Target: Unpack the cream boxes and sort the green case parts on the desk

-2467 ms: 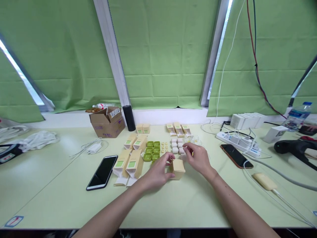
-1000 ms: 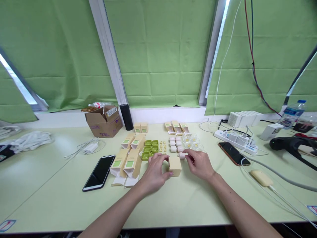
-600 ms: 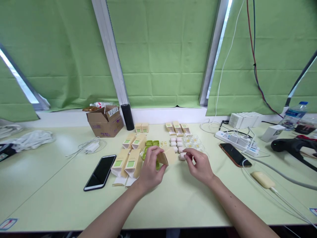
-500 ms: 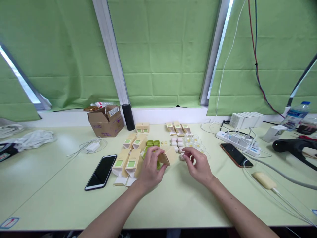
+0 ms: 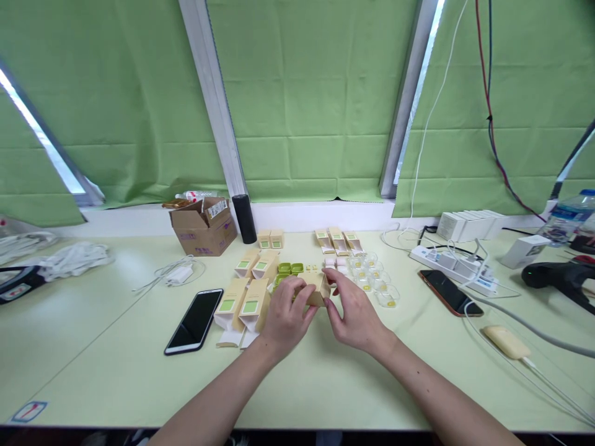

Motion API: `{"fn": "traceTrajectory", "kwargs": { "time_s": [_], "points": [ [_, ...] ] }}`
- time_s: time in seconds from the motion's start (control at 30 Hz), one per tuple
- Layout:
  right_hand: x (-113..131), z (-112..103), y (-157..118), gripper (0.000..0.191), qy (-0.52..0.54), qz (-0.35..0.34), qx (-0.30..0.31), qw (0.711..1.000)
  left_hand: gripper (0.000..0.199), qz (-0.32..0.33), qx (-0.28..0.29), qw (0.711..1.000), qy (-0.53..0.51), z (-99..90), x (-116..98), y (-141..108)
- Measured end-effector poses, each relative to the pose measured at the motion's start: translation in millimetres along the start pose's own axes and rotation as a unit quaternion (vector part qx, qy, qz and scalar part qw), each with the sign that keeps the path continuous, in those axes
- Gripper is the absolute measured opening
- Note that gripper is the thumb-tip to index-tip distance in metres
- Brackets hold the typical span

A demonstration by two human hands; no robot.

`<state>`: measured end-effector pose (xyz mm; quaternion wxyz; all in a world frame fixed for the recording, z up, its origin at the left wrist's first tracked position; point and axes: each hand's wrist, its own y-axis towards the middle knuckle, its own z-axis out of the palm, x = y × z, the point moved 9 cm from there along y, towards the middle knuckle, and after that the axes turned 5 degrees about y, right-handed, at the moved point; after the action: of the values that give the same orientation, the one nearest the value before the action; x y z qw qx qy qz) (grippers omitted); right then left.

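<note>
Between my two hands is a small beige box point(image 5: 317, 288), lifted above the table. My left hand point(image 5: 289, 308) is wrapped round its left side. The fingers and thumb of my right hand point(image 5: 351, 308) close on its right end. Beside my left hand stand several beige boxes point(image 5: 253, 305) with green labels and white flaps folded out. Green containers point(image 5: 290, 268) and tiny yellow pieces sit behind the hands. Pale pink cylinders point(image 5: 335, 262) are partly hidden by my right hand. Several clear cups point(image 5: 376, 279) with yellow bits lie to its right.
A black phone point(image 5: 194, 322) lies left of the boxes, another phone point(image 5: 450, 292) at the right. Farther back are a cardboard box point(image 5: 204, 234), a black cylinder point(image 5: 244, 219) and small beige boxes. A power strip point(image 5: 453, 269), cables and a cream device point(image 5: 506, 342) occupy the right.
My right hand has moved left from the pink cylinders and now grips the small box's right end. The box has turned in my left hand. The view has shifted slightly.
</note>
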<state>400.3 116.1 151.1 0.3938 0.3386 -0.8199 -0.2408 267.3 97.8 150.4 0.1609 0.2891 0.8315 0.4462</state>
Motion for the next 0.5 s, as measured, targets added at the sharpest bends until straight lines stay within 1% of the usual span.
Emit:
{"fn": "traceTrajectory", "kwargs": {
  "time_s": [0.27,0.5],
  "points": [
    [-0.9,1.3,-2.4,0.065,-0.005,0.018,0.008,1.000,0.045,0.006,0.028,1.000,0.002,6.3,-2.7,-0.7],
    [1.5,4.5,2.2,0.064,-0.027,0.031,0.031,0.999,0.044,-0.003,0.039,0.999,0.003,7.5,-1.4,-1.4]
  ]
}}
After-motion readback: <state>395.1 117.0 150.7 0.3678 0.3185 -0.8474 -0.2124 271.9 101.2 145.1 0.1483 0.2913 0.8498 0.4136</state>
